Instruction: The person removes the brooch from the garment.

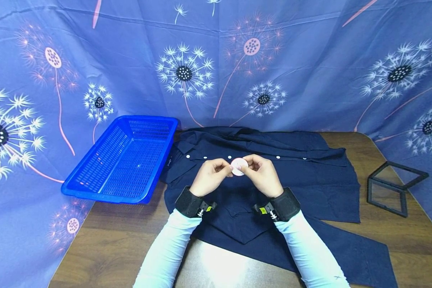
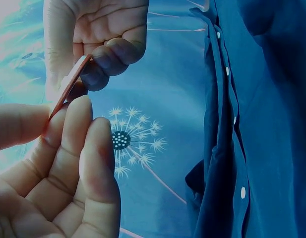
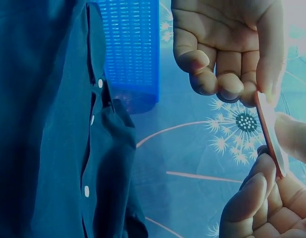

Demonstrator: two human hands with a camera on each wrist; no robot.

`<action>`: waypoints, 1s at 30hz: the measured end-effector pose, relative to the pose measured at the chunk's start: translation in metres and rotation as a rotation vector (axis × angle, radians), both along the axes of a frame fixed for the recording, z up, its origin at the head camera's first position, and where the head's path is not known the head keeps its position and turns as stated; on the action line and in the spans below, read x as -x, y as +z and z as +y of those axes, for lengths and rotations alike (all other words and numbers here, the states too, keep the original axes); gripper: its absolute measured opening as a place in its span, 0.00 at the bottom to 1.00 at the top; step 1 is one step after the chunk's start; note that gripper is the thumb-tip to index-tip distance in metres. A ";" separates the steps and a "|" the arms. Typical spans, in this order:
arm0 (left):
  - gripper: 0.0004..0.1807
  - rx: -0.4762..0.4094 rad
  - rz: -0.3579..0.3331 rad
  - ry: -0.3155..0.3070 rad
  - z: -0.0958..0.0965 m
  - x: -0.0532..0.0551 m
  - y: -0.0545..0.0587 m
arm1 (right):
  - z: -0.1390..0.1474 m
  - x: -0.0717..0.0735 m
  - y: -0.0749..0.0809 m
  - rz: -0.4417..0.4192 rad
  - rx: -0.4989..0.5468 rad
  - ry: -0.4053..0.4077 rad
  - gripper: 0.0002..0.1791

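Both hands hold one small, thin, round white disc with a reddish rim (image 1: 239,165) up over the dark navy shirt (image 1: 320,188). My left hand (image 1: 209,177) pinches its left edge between thumb and fingers. At the right edge, the thumb and fingers of my right hand (image 1: 265,174) pinch it too, the thumb lying across its face. Seen edge-on in the left wrist view, the disc (image 2: 69,88) has a reddish side and a paler side. Beneath the hands the shirt lies spread out, its row of white buttons (image 1: 278,157) running crosswise just beyond the fingers.
A blue perforated plastic basket (image 1: 149,196) stands left of the shirt. On the right side of the wooden table (image 1: 104,240) is a black hinged frame (image 1: 386,211) with clear panes, standing partly open. A blue dandelion-print cloth (image 1: 309,92) hangs behind and at the sides.
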State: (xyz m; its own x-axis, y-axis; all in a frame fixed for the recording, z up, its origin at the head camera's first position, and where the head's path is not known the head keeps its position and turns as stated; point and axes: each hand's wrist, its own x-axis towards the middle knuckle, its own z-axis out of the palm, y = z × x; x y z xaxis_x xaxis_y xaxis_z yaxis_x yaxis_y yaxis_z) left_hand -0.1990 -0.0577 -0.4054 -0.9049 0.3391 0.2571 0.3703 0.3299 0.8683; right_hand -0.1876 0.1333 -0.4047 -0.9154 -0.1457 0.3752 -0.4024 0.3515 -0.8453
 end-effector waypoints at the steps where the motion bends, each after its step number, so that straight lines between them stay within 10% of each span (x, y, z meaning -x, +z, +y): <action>1: 0.09 0.000 -0.001 -0.001 0.000 0.000 0.000 | 0.000 0.000 0.000 0.002 -0.001 0.003 0.11; 30: 0.09 -0.044 -0.034 -0.014 -0.002 -0.004 0.006 | 0.004 0.001 0.003 -0.009 -0.016 0.006 0.12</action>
State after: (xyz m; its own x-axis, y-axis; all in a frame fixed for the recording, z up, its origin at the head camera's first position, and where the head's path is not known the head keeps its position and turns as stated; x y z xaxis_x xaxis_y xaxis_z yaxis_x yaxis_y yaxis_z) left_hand -0.1954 -0.0600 -0.3994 -0.9088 0.3405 0.2413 0.3445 0.2858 0.8942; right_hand -0.1891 0.1370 -0.4019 -0.9177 -0.1567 0.3650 -0.3973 0.3626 -0.8430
